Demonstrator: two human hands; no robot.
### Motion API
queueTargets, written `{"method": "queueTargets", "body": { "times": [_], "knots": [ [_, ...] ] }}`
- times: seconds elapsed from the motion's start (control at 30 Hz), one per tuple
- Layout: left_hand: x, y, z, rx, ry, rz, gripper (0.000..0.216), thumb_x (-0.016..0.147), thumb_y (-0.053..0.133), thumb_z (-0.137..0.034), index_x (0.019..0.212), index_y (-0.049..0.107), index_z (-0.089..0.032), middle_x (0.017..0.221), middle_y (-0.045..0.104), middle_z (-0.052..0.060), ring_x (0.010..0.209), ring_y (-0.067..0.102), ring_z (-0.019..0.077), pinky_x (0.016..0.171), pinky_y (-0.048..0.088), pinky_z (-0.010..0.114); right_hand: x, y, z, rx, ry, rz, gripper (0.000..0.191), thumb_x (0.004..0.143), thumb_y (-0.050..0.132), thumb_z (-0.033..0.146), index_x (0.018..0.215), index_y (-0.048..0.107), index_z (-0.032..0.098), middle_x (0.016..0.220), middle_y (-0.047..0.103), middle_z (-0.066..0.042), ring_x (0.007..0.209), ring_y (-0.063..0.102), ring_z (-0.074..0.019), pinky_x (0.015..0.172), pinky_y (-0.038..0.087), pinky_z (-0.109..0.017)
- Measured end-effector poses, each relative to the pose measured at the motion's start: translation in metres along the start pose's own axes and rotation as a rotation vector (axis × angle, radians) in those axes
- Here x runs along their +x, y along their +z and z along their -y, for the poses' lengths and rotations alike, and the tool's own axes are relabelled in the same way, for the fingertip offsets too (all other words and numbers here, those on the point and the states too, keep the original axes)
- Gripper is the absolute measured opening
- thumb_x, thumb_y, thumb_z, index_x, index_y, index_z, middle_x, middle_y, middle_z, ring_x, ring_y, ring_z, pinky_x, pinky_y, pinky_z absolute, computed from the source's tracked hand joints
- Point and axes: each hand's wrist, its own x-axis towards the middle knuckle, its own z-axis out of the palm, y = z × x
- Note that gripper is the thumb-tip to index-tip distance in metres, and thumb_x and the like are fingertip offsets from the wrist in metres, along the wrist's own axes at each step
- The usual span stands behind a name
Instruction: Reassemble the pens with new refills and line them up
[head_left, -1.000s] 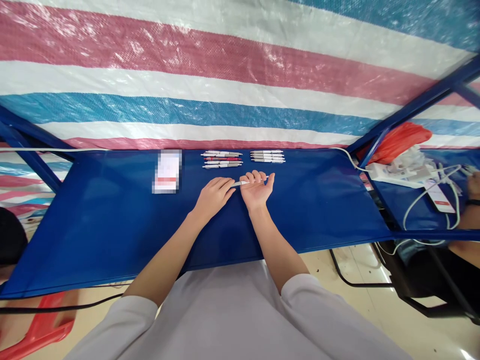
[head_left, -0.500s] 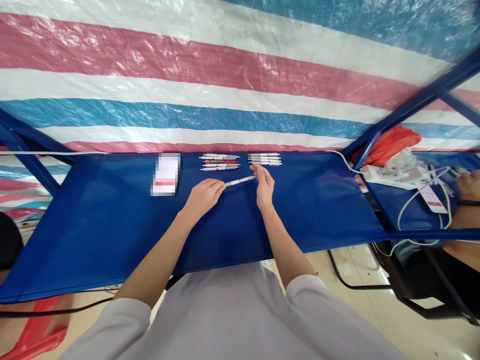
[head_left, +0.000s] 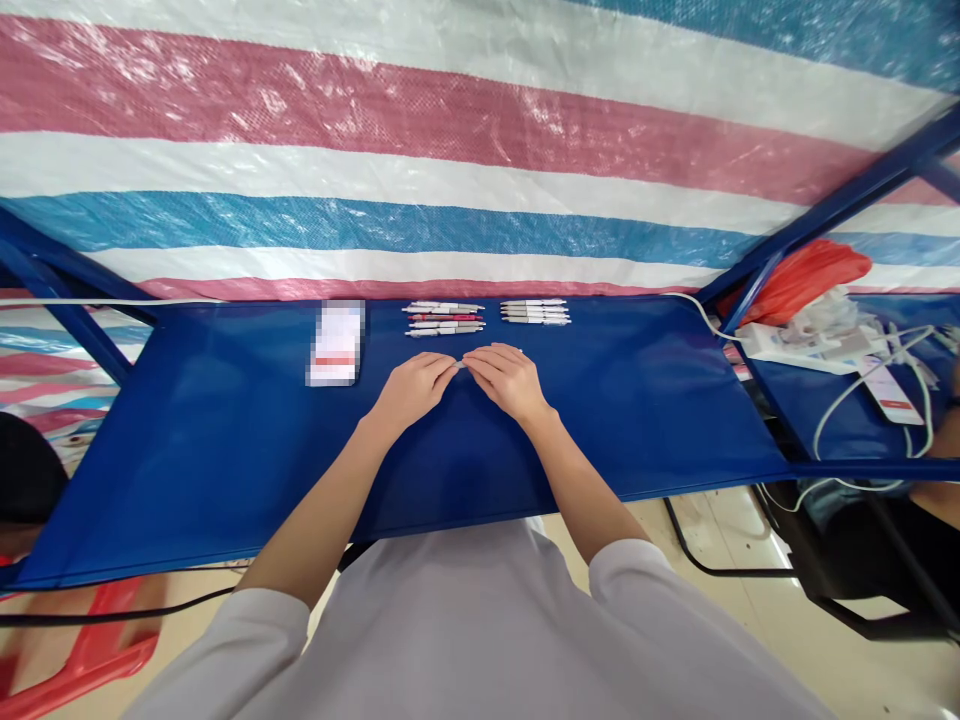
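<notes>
Between my two hands, above the blue tabletop [head_left: 247,450], is a pen [head_left: 460,364], mostly hidden by fingers. My left hand [head_left: 414,388] is closed on its left part. The fingers of my right hand [head_left: 511,378] are wrapped over the rest, and a pale tip peeks out beyond them. Just past my hands lies a group of several pens [head_left: 445,329], mostly white and grey with one red. To its right is a second row of several white pens [head_left: 535,319].
A blurred-out rectangular card or phone [head_left: 335,345] lies left of the pens. At right, beyond a blue frame bar [head_left: 750,290], are a power strip [head_left: 795,350], white cables, a red bag [head_left: 806,280] and a phone [head_left: 890,390]. Striped sheeting [head_left: 450,170] hangs behind the table.
My right hand has moved left and closed over the pen, which earlier showed between my hands. The view has shifted slightly.
</notes>
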Motion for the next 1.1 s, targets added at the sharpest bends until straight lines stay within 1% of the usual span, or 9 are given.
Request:
{"method": "queueTargets", "body": {
  "times": [0.1, 0.2, 0.33, 0.4, 0.43, 0.5, 0.63, 0.87, 1.1],
  "knots": [
    [0.001, 0.004, 0.0, -0.022, 0.008, -0.011, 0.037, 0.101, 0.039, -0.035, 0.106, 0.072, -0.017, 0.108, 0.074, 0.009, 0.103, 0.068, 0.0222, 0.094, 0.052, 0.034, -0.002, -0.006, -0.003, -0.035, -0.011, 0.055, 0.021, 0.095, 0.054, 0.029, 0.104, 0.073, 0.032, 0.112, 0.076, -0.001, 0.103, 0.07, -0.0207, 0.094, 0.052, -0.04],
    [0.003, 0.008, 0.001, -0.018, -0.005, -0.019, 0.036, 0.1, 0.042, -0.037, 0.108, 0.071, -0.019, 0.109, 0.074, 0.008, 0.105, 0.067, 0.0228, 0.099, 0.049, 0.037, -0.003, -0.014, -0.009, -0.203, -0.081, 0.106, 0.024, 0.097, 0.051, 0.025, 0.106, 0.073, 0.028, 0.112, 0.076, -0.002, 0.102, 0.071, -0.0187, 0.089, 0.053, -0.034],
    [0.004, 0.017, 0.004, 0.058, -0.096, -0.028, 0.038, 0.098, 0.046, -0.04, 0.123, 0.066, -0.019, 0.125, 0.068, 0.009, 0.118, 0.061, 0.0272, 0.106, 0.043, 0.045, 0.0, -0.026, -0.028, -0.414, -0.155, 0.14, 0.026, 0.098, 0.048, 0.021, 0.109, 0.072, 0.024, 0.113, 0.076, -0.002, 0.102, 0.07, -0.0172, 0.084, 0.051, -0.03],
    [0.004, 0.023, 0.006, 0.127, -0.154, -0.004, 0.039, 0.097, 0.047, -0.039, 0.125, 0.065, -0.019, 0.132, 0.064, 0.011, 0.125, 0.056, 0.0309, 0.11, 0.037, 0.051, 0.003, -0.03, -0.04, -0.466, -0.158, 0.139, 0.026, 0.098, 0.048, 0.022, 0.109, 0.072, 0.024, 0.111, 0.076, -0.002, 0.101, 0.07, -0.0175, 0.086, 0.049, -0.031],
    [0.003, 0.026, 0.006, 0.159, -0.176, 0.008, 0.039, 0.097, 0.047, -0.039, 0.126, 0.064, -0.02, 0.136, 0.061, 0.011, 0.128, 0.053, 0.0327, 0.111, 0.035, 0.053, 0.004, -0.031, -0.046, -0.487, -0.147, 0.141, 0.026, 0.099, 0.048, 0.023, 0.11, 0.072, 0.024, 0.111, 0.076, -0.002, 0.101, 0.07, -0.0178, 0.088, 0.049, -0.031],
    [0.001, 0.032, 0.007, 0.205, -0.198, 0.004, 0.04, 0.096, 0.048, -0.04, 0.128, 0.064, -0.021, 0.141, 0.057, 0.011, 0.134, 0.048, 0.033, 0.114, 0.03, 0.054, 0.006, -0.034, -0.057, -0.527, -0.104, 0.141, 0.026, 0.099, 0.048, 0.023, 0.109, 0.072, 0.024, 0.11, 0.077, -0.003, 0.1, 0.069, -0.0182, 0.087, 0.047, -0.031],
    [-0.002, 0.041, 0.006, 0.249, -0.209, -0.02, 0.043, 0.096, 0.047, -0.042, 0.131, 0.062, -0.022, 0.146, 0.052, 0.012, 0.138, 0.043, 0.0327, 0.117, 0.025, 0.055, 0.008, -0.038, -0.072, -0.605, -0.047, 0.144, 0.027, 0.099, 0.047, 0.023, 0.108, 0.073, 0.024, 0.11, 0.076, -0.002, 0.098, 0.068, -0.0186, 0.08, 0.044, -0.032],
    [-0.001, 0.043, 0.007, 0.266, -0.176, -0.014, 0.045, 0.097, 0.046, -0.042, 0.132, 0.062, -0.019, 0.145, 0.053, 0.013, 0.138, 0.043, 0.0331, 0.117, 0.024, 0.055, 0.009, -0.046, -0.091, -0.67, 0.0, 0.144, 0.029, 0.099, 0.046, 0.023, 0.107, 0.073, 0.025, 0.11, 0.076, -0.001, 0.098, 0.066, -0.0194, 0.077, 0.041, -0.032],
    [0.001, 0.043, 0.003, 0.218, -0.183, -0.006, 0.043, 0.096, 0.048, -0.041, 0.13, 0.064, -0.021, 0.145, 0.053, 0.013, 0.138, 0.043, 0.0335, 0.117, 0.024, 0.056, 0.008, -0.05, -0.099, -0.691, 0.027, 0.159, 0.029, 0.098, 0.046, 0.021, 0.109, 0.073, 0.025, 0.113, 0.075, -0.003, 0.1, 0.064, -0.0206, 0.081, 0.04, -0.033]
  ]
}}
